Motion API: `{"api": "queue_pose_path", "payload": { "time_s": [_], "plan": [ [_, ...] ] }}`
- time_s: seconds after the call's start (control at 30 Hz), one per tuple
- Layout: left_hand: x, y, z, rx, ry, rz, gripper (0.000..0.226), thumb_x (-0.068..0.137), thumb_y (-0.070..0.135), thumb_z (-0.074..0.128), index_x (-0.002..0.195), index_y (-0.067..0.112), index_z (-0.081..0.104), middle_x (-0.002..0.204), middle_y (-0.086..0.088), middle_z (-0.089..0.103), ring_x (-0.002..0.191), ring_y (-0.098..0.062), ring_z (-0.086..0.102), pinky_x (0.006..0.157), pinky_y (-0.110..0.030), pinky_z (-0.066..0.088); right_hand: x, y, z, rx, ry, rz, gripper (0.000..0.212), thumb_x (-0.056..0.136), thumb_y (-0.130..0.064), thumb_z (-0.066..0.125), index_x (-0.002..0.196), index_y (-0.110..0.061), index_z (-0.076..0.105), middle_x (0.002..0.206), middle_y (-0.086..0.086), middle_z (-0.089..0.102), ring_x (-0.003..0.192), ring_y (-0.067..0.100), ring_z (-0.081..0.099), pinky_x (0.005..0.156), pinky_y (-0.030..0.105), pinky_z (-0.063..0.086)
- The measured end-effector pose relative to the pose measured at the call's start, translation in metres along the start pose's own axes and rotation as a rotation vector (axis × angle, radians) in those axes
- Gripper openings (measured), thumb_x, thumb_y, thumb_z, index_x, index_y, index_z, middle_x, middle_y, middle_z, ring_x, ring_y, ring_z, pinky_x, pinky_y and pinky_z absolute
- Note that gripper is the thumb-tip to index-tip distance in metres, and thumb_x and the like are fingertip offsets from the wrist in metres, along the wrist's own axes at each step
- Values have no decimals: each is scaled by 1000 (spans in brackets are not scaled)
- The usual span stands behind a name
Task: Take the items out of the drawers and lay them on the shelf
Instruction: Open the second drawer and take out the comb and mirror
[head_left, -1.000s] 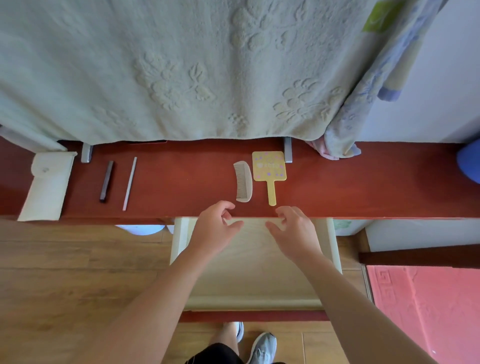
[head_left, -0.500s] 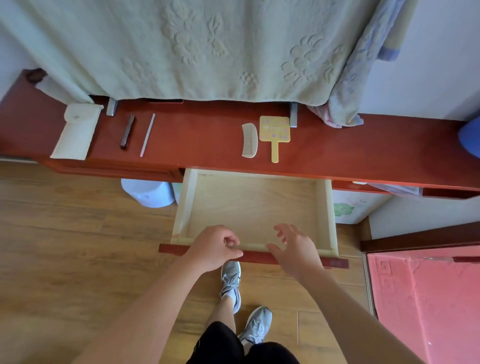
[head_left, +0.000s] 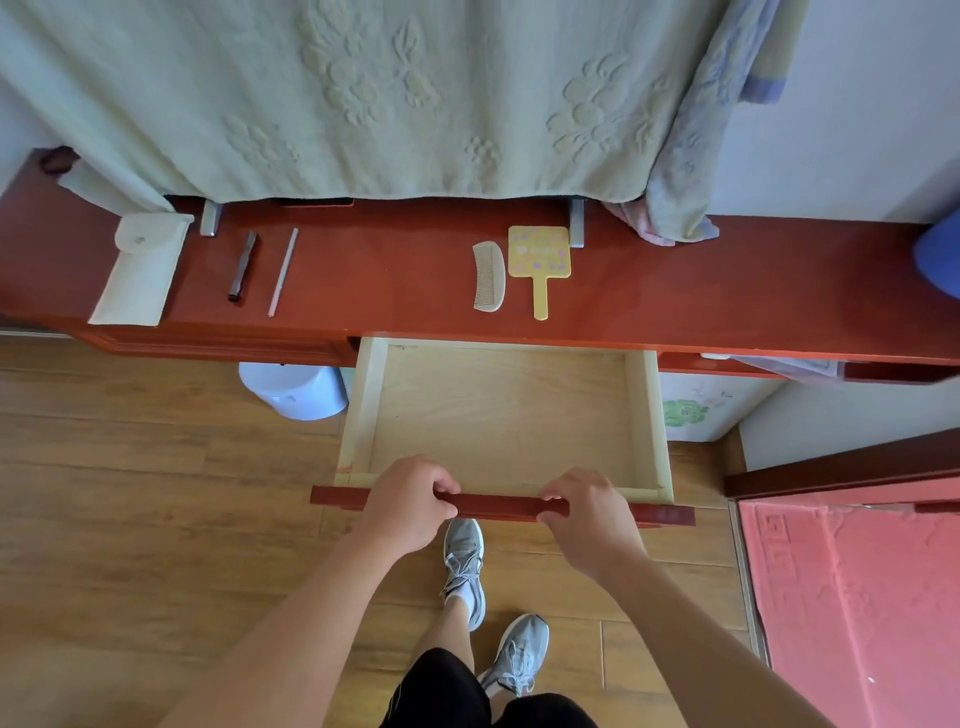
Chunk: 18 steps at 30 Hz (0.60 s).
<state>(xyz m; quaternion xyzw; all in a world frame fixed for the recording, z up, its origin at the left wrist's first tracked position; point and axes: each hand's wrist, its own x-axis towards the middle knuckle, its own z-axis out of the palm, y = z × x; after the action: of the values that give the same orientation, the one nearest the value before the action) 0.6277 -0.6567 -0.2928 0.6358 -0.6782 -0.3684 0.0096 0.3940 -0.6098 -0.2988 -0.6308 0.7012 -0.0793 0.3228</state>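
The left hand (head_left: 410, 504) and the right hand (head_left: 587, 519) both hold the drawer front (head_left: 498, 505), a narrow red-brown lacquered strip. Each grip is curled tight over the strip's top edge, fingers on the inner side and thumb below, the two hands a little apart around its middle. Both forearms reach straight forward and down from the bottom of the view, wrists level, knuckles up.

The drawer (head_left: 509, 410) stands pulled out from under the shelf (head_left: 389, 280); its walls are pale raw wood and its bottom is a grained plywood panel.

On the glossy red-brown shelf lie the items. A cream comb (head_left: 489, 276) with a curved back lies just beside a yellow hand mirror (head_left: 539, 260) that has a square head and a slim handle. Well to the left lie a dark short bar (head_left: 242, 266) and a thin pale stick (head_left: 283, 272), side by side but apart. A flat white pouch (head_left: 137, 270) with a flap sits at the shelf's front edge.

A pale green towel (head_left: 363, 93), embossed with flowers, hangs over the back of the shelf. Below are a wood-plank floor (head_left: 130, 493) and a pink mat (head_left: 857, 597).
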Motion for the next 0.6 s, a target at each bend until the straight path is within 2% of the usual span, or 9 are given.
{"api": "queue_pose_path", "payload": {
  "time_s": [0.17, 0.27, 0.37, 0.43, 0.53, 0.6],
  "plan": [
    [24, 6, -6, 37, 132, 61, 21, 82, 20, 79, 102, 24, 74, 105, 12, 65, 103, -10, 58, 89, -23, 45, 29, -4, -7, -6, 77, 17, 22, 85, -25, 71, 107, -22, 72, 107, -9, 63, 108, 14, 51, 86, 26, 44],
    [45, 9, -13, 121, 256, 137, 45, 78, 25, 82, 120, 23, 64, 119, 6, 58, 116, -17, 52, 99, -29, 41, 53, -6, -15, -49, 148, -2, 32, 80, -27, 75, 111, -21, 69, 113, -6, 61, 109, 19, 50, 92, 30, 43],
    [68, 11, -25, 208, 329, 150, 92, 70, 35, 87, 146, 23, 35, 150, -4, 35, 140, -27, 32, 114, -43, 31, 75, -7, -26, -139, 226, -5, 70, 73, -34, 81, 135, -20, 51, 135, 0, 47, 124, 24, 40, 107, 36, 37],
    [84, 14, -35, 271, 317, 143, 115, 67, 42, 88, 154, 24, 15, 162, -7, 13, 150, -31, 14, 121, -50, 18, 89, -9, -34, -195, 241, -19, 94, 70, -37, 83, 148, -21, 32, 149, 3, 33, 141, 26, 24, 117, 40, 26],
    [106, 16, -47, 338, 278, 156, 130, 66, 50, 86, 157, 22, -3, 166, -4, -6, 153, -28, -5, 123, -52, 6, 110, -12, -47, -238, 193, -19, 114, 72, -41, 82, 155, -22, 7, 162, 1, 9, 150, 21, -4, 123, 39, 6],
    [120, 16, -53, 367, 245, 148, 132, 66, 55, 84, 157, 20, -5, 166, -1, -9, 153, -24, -9, 123, -52, 4, 122, -13, -54, -255, 159, -12, 118, 74, -45, 80, 155, -21, -2, 164, -2, 0, 150, 17, -12, 122, 36, -2]
  ]
}}
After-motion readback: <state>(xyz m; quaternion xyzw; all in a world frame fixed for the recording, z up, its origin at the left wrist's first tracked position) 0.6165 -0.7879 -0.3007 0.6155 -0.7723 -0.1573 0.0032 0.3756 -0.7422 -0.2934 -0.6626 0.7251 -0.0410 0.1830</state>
